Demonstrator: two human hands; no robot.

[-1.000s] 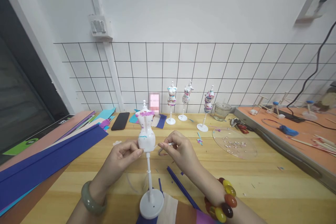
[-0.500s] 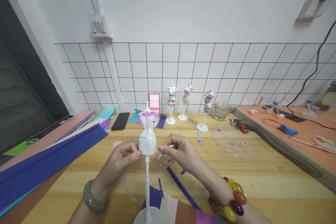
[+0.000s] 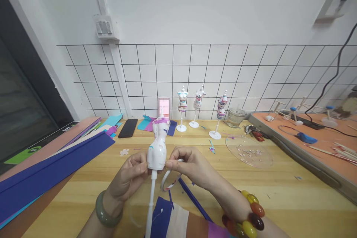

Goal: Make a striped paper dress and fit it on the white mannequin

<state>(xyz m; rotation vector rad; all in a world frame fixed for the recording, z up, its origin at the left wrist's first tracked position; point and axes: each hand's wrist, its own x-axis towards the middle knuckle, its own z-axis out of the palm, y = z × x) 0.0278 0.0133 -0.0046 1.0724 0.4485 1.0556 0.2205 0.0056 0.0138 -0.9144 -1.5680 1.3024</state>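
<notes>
A small white dress form [image 3: 157, 152] on a thin stand tilts in front of me, with pink and blue scraps about its neck and waist. My left hand [image 3: 131, 173] is closed, thumb and fingertips pinching the lower left edge of the form. A pale thin strip hangs faintly below that hand. At the lower right edge of the form, my right hand [image 3: 192, 165] is closed in a pinch and holds a roll of white tape [image 3: 165, 181], which dangles under the fingers. The foot of the stand lies outside the view.
Coloured paper sheets [image 3: 55, 160] are stacked at left beside a black phone [image 3: 128, 128]. Three decorated dress forms [image 3: 182, 106] stand at the back near a glass jar [image 3: 235, 118]. A clear tray [image 3: 231, 152] holds small gems. Blue paper strips [image 3: 195, 199] lie in front.
The dress form has turned and now leans with its top to the right, its foot out of view. The tape roll hangs lower and further left. Both hands stay close to the form.
</notes>
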